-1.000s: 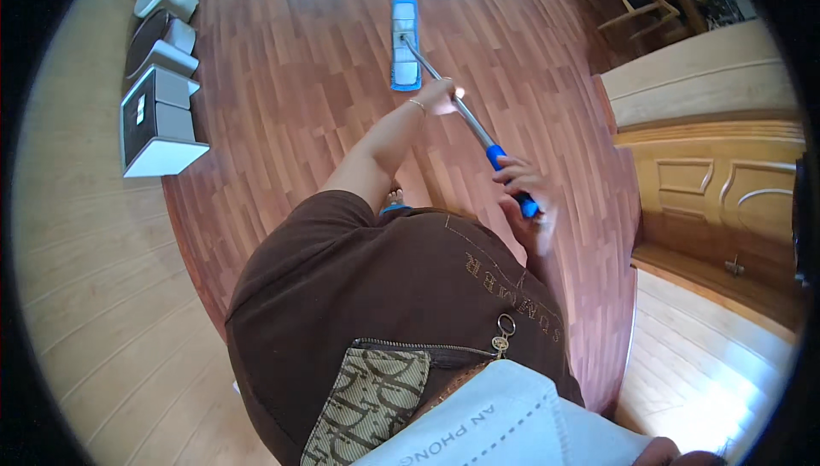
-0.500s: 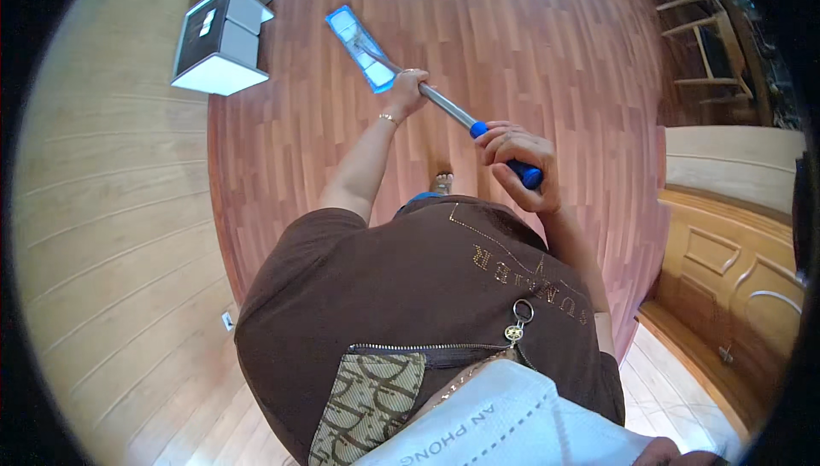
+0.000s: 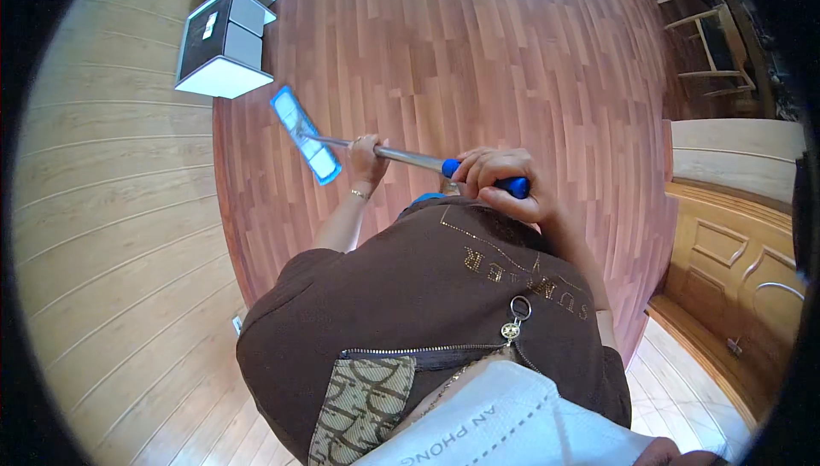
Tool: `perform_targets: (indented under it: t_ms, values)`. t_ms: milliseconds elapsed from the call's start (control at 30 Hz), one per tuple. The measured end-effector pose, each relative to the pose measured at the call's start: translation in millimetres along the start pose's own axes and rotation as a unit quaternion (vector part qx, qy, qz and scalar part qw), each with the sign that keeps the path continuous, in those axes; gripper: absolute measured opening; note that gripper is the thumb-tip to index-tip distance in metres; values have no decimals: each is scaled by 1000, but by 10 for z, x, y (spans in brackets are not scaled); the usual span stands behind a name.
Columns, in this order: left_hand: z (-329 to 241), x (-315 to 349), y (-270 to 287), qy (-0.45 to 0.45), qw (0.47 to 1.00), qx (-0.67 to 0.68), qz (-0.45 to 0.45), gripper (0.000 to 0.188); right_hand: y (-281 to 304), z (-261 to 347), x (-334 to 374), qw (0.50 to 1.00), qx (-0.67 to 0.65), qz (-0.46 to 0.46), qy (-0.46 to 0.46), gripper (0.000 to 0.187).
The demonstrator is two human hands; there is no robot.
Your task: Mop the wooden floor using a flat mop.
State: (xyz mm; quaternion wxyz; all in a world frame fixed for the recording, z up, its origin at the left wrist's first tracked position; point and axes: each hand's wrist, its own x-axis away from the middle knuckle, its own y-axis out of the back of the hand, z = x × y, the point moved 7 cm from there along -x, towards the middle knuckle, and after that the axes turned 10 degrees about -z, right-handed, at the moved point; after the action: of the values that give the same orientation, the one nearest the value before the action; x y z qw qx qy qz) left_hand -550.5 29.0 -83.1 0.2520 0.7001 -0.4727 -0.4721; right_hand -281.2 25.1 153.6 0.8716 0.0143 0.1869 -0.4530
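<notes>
Both hands grasp a flat mop (image 3: 305, 134): left hand (image 3: 367, 158) on its metal pole, right hand (image 3: 500, 184) clenched round the blue grip, near a white cabinet (image 3: 224, 43)

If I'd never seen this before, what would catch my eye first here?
Most likely the flat blue mop, its head on the reddish wooden floor at upper left of centre, close to the pale panelled wall. The left hand grips the metal shaft midway, and the right hand closes on the blue grip at its end. Then a white and dark grey box-shaped unit by the wall at upper left.
</notes>
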Motion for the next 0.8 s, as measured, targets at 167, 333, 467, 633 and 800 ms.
perform_targets:
  t_ms: [167, 333, 467, 633, 800]
  values:
    - [-23, 74, 130, -28, 999, 27, 8, 25, -191, 167, 112, 999, 8, -14, -28, 10]
    - [-419, 108, 30, -44, 994, 99, 32, 26, -212, 584, 405, 994, 87, -54, -49, 11]
    - [-676, 113, 198, -106, 974, 178, 89, 22, -673, 959, 687, 982, 144, -125, -7, 11]
    - [-1357, 90, 16, -192, 933, 262, 154, 19, -927, 1202, 1082, 950, 249, -187, 10, 4]
    - [-1916, 303, -488, -262, 859, 378, 224, 23, -1129, 1256, 1519, 901, 306, -307, -16, 5]
